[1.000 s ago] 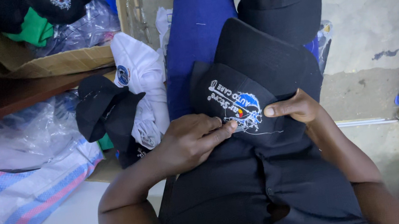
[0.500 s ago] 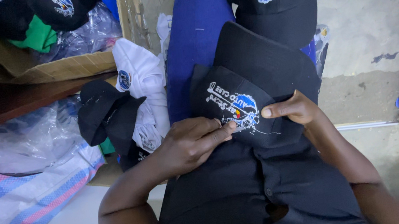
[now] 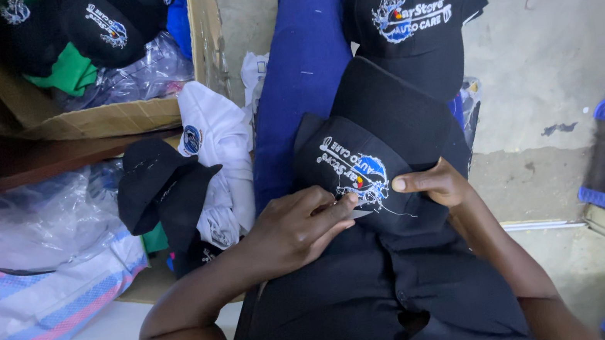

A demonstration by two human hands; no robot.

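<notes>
Both hands pinch the black cap (embroidered front) between them.

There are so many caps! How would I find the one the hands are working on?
Start at the long blue trouser leg running down the middle. Just right of it, on the lap, lies a black cap with white and blue stitching on its front. Unlike the other caps, this one has the left hand and the right hand pressed on it, with loose white threads trailing off.
</notes>
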